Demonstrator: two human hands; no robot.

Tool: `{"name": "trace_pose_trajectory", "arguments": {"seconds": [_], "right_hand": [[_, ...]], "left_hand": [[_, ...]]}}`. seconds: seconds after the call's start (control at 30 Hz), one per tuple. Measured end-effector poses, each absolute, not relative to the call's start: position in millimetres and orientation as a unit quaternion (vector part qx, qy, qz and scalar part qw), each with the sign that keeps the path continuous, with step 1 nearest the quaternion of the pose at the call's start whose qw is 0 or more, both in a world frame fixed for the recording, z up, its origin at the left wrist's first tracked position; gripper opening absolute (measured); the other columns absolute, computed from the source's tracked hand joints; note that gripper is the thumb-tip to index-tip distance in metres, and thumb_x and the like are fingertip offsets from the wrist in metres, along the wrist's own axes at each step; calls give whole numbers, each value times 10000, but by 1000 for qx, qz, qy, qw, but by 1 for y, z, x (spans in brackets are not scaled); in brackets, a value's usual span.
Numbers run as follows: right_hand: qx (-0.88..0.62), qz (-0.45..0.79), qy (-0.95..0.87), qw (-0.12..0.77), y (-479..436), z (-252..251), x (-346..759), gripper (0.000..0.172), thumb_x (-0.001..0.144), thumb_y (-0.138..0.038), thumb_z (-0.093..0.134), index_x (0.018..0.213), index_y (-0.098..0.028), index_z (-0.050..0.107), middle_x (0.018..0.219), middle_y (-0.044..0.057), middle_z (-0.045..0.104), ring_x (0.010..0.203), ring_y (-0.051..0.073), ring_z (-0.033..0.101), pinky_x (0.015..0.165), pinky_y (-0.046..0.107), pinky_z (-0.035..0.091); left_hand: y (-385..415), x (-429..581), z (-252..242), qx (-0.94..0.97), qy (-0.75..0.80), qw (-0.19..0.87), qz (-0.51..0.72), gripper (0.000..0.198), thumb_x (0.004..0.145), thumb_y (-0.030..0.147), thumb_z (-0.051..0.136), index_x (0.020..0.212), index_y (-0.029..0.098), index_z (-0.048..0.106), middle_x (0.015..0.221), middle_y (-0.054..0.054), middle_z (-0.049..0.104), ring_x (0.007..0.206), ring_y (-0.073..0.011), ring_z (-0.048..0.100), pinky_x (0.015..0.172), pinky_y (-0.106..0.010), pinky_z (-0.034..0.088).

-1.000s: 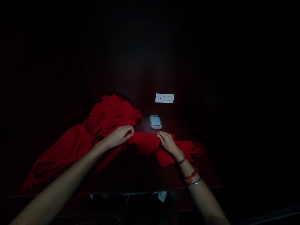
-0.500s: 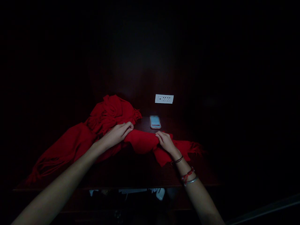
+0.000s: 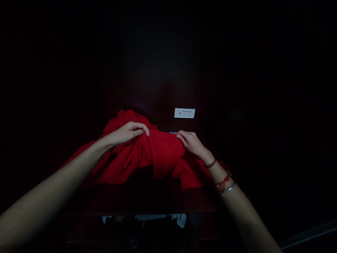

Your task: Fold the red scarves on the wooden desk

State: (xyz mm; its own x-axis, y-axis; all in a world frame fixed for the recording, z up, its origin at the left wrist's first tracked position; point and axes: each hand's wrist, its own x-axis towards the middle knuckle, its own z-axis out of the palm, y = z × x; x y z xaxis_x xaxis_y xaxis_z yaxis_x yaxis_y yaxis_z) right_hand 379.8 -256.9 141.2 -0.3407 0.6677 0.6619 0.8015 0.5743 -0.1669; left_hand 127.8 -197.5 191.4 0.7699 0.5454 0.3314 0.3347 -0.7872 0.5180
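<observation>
A red fringed scarf [image 3: 167, 151] is stretched between my two hands, its folded edge lifted above the dark tabletop. My left hand [image 3: 133, 133] pinches that edge at the left, fingers closed on the cloth. At the right end of the same edge, my right hand [image 3: 191, 141] grips it between thumb and fingers; bracelets circle that wrist. More of the red cloth lies heaped behind and beneath my left forearm, and another part droops onto the table under my right hand. Whether it is all one piece I cannot tell.
A phone [image 3: 173, 133] lies behind the raised cloth, mostly hidden. On the dark back wall is a white socket panel [image 3: 184, 113]. Under the tabletop's front edge [image 3: 142, 213], a lower shelf holds a white rounded object [image 3: 181, 220] and pale papers [image 3: 150, 217]. The surroundings are very dark.
Both hands have risen, lifting the scarf's edge so that it now covers most of the phone. The right hand has also shifted a little to the right.
</observation>
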Motion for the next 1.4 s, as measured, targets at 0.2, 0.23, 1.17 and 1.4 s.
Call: {"name": "trace_pose_trajectory", "arguments": {"seconds": [0.2, 0.23, 1.17, 1.4], "right_hand": [[-443, -32, -807, 388, -253, 139, 368, 233, 825, -270, 363, 750, -152, 550, 682, 5, 561, 605, 87, 486, 576, 181, 326], [-443, -18, -810, 384, -253, 138, 368, 224, 814, -286, 388, 753, -150, 555, 670, -2, 556, 591, 83, 475, 563, 178, 320], [-588, 203, -738, 263, -266, 38, 431, 221, 746, -331, 436, 736, -129, 525, 670, -3, 519, 593, 95, 441, 538, 191, 335], [-551, 253, -786, 123, -287, 36, 442, 110, 659, -236, 515, 631, -130, 515, 591, -30, 475, 542, 85, 413, 528, 192, 319]], "left_hand": [[-204, 133, 197, 902, 294, 235, 212, 294, 635, 375, 539, 837, 163, 560, 739, 6, 566, 708, -123, 517, 652, -226, 409], [-204, 132, 198, 897, 309, 228, 220, 327, 620, 383, 551, 864, 164, 556, 735, 7, 566, 700, -123, 517, 643, -228, 412], [-111, -35, 232, 732, 656, -165, 82, 355, 703, 212, 425, 1018, 61, 486, 934, -85, 549, 731, -157, 492, 663, -249, 398], [-95, -54, 217, 705, 687, -100, 143, 476, 699, 376, 426, 1010, 17, 454, 994, -157, 502, 832, -269, 474, 668, -368, 405]]}}
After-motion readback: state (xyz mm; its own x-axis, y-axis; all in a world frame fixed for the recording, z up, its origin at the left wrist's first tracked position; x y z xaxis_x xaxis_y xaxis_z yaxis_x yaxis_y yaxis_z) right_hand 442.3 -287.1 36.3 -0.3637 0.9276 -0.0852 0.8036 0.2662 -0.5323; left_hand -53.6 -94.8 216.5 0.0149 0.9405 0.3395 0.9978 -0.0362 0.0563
